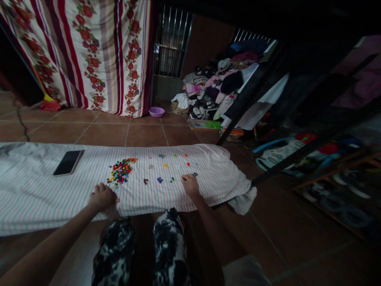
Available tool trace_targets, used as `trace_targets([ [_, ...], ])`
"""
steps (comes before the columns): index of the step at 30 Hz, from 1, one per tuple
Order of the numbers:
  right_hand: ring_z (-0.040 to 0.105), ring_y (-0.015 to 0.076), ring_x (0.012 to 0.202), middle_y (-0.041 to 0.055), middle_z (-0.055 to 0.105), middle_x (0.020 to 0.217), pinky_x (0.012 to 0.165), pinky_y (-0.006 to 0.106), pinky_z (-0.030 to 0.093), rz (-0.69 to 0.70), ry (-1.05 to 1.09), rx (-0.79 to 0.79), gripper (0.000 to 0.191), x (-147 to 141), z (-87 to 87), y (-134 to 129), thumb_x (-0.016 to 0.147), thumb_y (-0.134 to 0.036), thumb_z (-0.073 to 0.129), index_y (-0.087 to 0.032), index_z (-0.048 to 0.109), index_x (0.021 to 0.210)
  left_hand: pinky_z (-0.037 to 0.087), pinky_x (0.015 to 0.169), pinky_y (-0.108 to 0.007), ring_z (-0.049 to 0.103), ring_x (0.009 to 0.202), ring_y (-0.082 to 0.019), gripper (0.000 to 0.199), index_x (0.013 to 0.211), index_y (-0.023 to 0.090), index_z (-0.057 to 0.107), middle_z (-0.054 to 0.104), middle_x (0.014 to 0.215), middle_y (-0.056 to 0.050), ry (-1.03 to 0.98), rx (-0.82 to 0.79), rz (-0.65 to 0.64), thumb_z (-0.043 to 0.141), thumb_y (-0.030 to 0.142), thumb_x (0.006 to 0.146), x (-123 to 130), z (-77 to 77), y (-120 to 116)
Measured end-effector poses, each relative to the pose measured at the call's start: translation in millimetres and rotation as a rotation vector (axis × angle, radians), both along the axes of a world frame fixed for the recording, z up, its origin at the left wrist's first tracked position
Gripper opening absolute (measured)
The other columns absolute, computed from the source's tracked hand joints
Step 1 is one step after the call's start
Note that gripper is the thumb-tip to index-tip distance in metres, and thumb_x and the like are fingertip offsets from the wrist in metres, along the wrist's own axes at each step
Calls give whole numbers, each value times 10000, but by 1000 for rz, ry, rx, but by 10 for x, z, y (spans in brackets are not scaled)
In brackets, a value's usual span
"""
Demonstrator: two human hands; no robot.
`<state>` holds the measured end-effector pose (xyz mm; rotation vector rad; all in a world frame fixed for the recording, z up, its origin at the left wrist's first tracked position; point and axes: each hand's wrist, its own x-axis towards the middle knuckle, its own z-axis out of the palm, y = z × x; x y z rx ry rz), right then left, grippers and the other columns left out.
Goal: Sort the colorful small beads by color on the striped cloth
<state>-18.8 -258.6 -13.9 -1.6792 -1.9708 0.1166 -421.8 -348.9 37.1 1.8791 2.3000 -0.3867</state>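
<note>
My left hand (102, 197) rests on the striped cloth near its front edge, fingers loosely bent and thumb apart, holding nothing I can see. Just beyond it lies a heap of small multicoloured pieces (121, 171), perhaps beads or tiny bricks. My right hand (191, 186) is closed in a pinch, with a small black piece (184, 180) at its fingertips. Touching or close to that hand are more black pieces (195, 174). To its left sit little groups sorted by colour: green pieces (172, 180), dark blue pieces (160, 180), brown pieces (145, 181) and yellow pieces (166, 166).
Farther back on the striped cloth (89, 182) are grey pieces (161, 156) and red pieces (188, 164). A phone (68, 163) lies at the left. Beyond are a purple basin (156, 111), a floral curtain (98, 55) and a clothes pile (214, 89). A dark post (238, 119) slants at the right.
</note>
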Motion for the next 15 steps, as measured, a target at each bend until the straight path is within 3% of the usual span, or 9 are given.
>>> trace_targets([
  [6, 626, 191, 872, 66, 710, 853, 852, 291, 449, 77, 38, 6, 262, 57, 1, 52, 883, -137, 484, -178, 730, 800, 434, 919, -440, 451, 1250, -365, 605, 1252, 41, 593, 489, 1325, -278, 30, -2, -9, 518, 482, 844, 19, 30, -9],
  [15, 610, 220, 964, 86, 725, 1005, 917, 344, 444, 5, 68, 97, 269, 195, 15, 129, 894, -186, 477, -194, 746, 901, 434, 908, -464, 450, 1243, -389, 607, 1219, 44, 607, 507, 1294, -286, -23, 12, -12, 530, 495, 819, 8, 27, 3],
])
